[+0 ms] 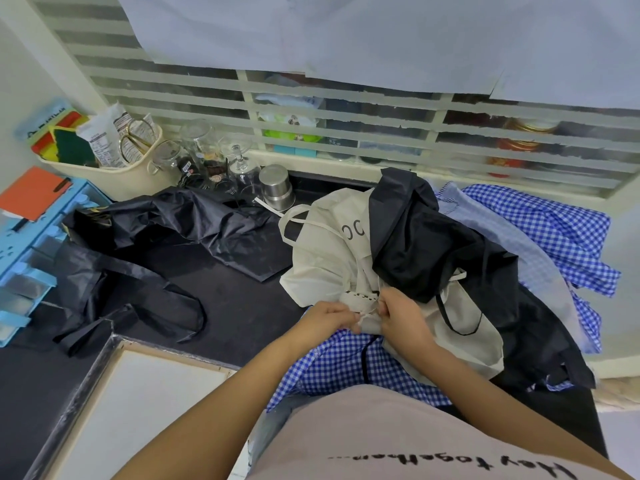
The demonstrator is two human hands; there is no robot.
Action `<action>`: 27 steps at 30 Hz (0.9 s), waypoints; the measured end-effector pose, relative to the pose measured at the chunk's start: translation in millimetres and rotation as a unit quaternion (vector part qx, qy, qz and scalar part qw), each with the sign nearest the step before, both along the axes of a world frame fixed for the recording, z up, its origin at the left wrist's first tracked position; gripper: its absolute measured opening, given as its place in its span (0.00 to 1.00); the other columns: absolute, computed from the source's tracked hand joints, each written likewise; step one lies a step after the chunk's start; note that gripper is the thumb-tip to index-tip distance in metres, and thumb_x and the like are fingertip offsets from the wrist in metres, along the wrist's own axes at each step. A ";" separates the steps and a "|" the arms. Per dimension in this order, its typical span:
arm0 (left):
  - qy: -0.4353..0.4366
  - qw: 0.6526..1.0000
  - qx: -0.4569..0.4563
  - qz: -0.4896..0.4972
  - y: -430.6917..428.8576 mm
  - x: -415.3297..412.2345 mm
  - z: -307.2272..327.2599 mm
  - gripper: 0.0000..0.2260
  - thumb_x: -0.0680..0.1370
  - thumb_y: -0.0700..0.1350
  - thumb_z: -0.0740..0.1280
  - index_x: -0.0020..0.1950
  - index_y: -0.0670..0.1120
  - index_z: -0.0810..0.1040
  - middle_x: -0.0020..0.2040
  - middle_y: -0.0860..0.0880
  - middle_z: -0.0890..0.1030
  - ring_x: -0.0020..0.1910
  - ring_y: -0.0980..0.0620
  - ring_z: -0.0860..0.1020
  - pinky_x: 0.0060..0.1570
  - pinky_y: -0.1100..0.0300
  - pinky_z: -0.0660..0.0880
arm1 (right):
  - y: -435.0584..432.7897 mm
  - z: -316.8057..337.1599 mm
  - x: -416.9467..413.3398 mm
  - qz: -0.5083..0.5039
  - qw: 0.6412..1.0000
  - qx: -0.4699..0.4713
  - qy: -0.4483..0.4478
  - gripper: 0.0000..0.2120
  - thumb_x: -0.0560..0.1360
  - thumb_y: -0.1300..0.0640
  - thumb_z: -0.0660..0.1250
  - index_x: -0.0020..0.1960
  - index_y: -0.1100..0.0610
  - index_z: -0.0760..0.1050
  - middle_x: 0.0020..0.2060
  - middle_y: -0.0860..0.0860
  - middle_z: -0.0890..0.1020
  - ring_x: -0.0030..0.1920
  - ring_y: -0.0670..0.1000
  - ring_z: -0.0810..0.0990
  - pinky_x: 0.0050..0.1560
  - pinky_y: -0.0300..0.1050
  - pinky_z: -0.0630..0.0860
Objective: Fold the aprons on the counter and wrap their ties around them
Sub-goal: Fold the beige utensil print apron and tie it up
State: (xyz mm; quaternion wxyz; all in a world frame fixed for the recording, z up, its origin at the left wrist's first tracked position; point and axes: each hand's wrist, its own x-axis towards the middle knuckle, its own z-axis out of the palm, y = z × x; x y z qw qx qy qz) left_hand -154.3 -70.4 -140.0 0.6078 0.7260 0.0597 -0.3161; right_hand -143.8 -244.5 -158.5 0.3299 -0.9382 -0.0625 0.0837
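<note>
My left hand (330,317) and right hand (405,317) each pinched the cream apron (322,261) at its tie (363,299), probably to free it. The apron lay heaped on the counter (235,306), partly under a black apron (426,251).

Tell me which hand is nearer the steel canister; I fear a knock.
Left. The left hand is in front of the steel canister, rightward; the right hand is farther right.

My left hand (330,317) and right hand (401,315) pinch the white apron's (325,258) tie (362,308) (black (436,244) and blue (554,233) aprons lie around).
</note>
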 end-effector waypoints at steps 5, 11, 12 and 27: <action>-0.043 0.997 0.053 -0.025 12.9 -0.8 -2.7 0.11 0.77 0.43 0.67 0.34 0.45 0.79 0.33 0.54 0.80 0.34 0.58 0.73 0.45 0.62 0.70 | -2.5 -2.8 2.4 -0.002 1.000 0.003 -0.006 0.21 0.64 0.76 0.58 0.32 0.51 0.56 0.30 0.47 0.65 0.31 0.47 0.63 0.32 0.43 0.59; -0.072 0.986 0.137 -0.067 18.8 0.5 -12.6 0.15 0.78 0.46 0.68 0.31 0.49 0.72 0.27 0.55 0.71 0.27 0.60 0.67 0.34 0.65 0.67 | -2.3 -3.0 1.4 -0.015 1.000 -0.005 0.005 0.20 0.66 0.75 0.58 0.32 0.52 0.56 0.30 0.47 0.65 0.31 0.46 0.62 0.31 0.41 0.59; -0.073 0.985 0.142 -0.072 17.8 1.2 -12.3 0.15 0.77 0.46 0.68 0.31 0.49 0.71 0.27 0.55 0.71 0.27 0.60 0.67 0.34 0.65 0.66 | -2.3 -2.2 0.8 -0.017 1.000 -0.004 0.005 0.20 0.65 0.75 0.58 0.32 0.52 0.56 0.30 0.47 0.65 0.31 0.46 0.62 0.32 0.42 0.59; -0.385 0.863 0.286 -0.159 15.7 -4.9 -2.1 0.22 0.74 0.51 0.70 0.67 0.49 0.71 0.64 0.54 0.70 0.64 0.56 0.67 0.62 0.64 0.66 | -13.1 2.5 7.5 -0.076 0.984 0.083 0.141 0.05 0.78 0.59 0.65 0.50 0.55 0.68 0.42 0.49 0.75 0.40 0.45 0.75 0.34 0.33 0.69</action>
